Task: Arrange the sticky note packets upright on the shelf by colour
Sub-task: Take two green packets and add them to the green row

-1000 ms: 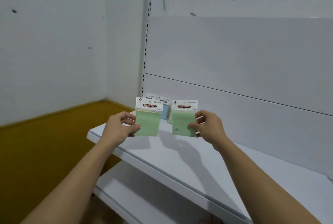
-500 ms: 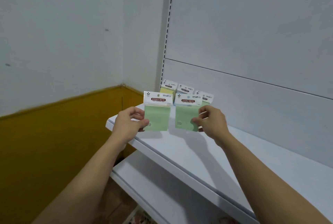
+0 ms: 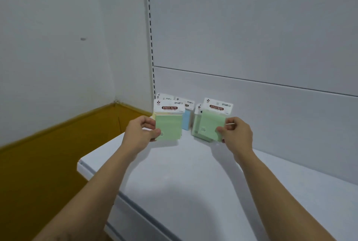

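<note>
Each hand holds one green sticky note packet upright over the back left of the white shelf (image 3: 193, 173). My left hand (image 3: 140, 134) pinches the left green packet (image 3: 169, 124) by its left edge. My right hand (image 3: 237, 134) pinches the right green packet (image 3: 212, 122) by its right edge, just in front of another green packet (image 3: 195, 126) standing behind it. A blue packet (image 3: 186, 119) stands upright at the back between them. A yellow packet (image 3: 154, 114) shows only as a sliver behind the left one.
The shelf's grey back panel (image 3: 251, 47) rises right behind the packets, with a slotted upright (image 3: 151, 47) at its left edge. To the left lie a white wall and a mustard-yellow skirting (image 3: 58, 143). A lower shelf edge (image 3: 124, 221) shows below.
Both hands have carried their green packets forward to the standing row. The right packet has moved further right and now tilts in front of the green one at the back.
</note>
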`<state>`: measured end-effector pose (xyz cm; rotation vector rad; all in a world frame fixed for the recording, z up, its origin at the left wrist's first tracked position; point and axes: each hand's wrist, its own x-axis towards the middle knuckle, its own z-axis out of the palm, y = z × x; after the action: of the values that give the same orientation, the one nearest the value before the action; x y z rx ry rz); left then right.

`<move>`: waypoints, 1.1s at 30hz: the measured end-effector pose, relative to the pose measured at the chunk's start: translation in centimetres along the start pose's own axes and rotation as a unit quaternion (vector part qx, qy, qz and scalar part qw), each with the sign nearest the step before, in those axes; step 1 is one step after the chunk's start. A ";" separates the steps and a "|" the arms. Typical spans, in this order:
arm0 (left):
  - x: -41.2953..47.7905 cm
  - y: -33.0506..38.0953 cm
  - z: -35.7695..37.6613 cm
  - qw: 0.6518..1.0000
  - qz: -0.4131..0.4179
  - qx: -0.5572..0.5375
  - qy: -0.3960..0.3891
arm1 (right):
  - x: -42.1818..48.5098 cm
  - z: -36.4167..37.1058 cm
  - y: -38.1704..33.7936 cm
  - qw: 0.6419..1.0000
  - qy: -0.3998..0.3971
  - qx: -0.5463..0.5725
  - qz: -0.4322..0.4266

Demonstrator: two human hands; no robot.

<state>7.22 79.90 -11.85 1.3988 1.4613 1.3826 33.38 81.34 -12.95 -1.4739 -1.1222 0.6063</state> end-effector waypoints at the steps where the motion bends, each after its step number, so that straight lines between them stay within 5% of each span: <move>1: 0.7 0.1 0.6 1.000 0.002 0.006 -0.004 | 0.6 0.3 0.2 1.000 0.006 0.002 -0.005; 16: 8.5 -1.1 5.6 0.995 0.013 0.021 -0.093 | 2.7 3.9 3.9 0.999 -0.017 -0.018 -0.044; 26: 10.6 -3.4 7.3 0.966 -0.014 0.016 -0.258 | 2.2 4.7 4.5 0.986 0.011 -0.161 -0.030; 33: 12.4 -5.2 8.8 0.956 0.036 0.073 -0.282 | 1.7 4.8 4.2 0.980 0.047 -0.192 -0.029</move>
<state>11.88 94.64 -16.31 1.7723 1.1513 0.8190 31.29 85.39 -17.71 -1.7699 -1.2516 0.2829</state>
